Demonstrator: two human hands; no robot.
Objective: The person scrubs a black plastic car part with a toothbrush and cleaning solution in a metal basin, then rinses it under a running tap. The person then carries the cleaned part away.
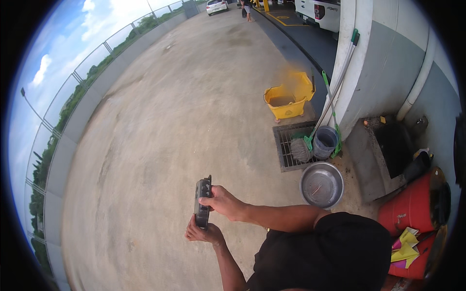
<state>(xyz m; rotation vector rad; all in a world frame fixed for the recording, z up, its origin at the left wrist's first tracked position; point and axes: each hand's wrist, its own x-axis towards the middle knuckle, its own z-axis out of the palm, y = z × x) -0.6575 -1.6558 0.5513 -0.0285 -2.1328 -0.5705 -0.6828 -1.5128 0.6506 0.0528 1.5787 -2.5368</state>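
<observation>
Both my hands hold a dark grey, narrow block-like part (203, 194) with a small lip at its far end. Its exact kind cannot be made out. My right hand (224, 202) grips the part's right side near the middle, the thumb lying across it. Lower down, my left hand (204, 234) is closed around the near end, its fingers on the left side. The part is held up above the concrete floor (160, 145), apart from everything else.
To the right stand a metal basin (310, 196), a grey bucket (319, 149), a mop (301, 150) over a floor grate (286, 162) and a yellow mop bucket (287, 112). Red drums (405, 206) and a concrete trough (361, 160) line the wall. Far off are a person (247, 9) and parked vehicles.
</observation>
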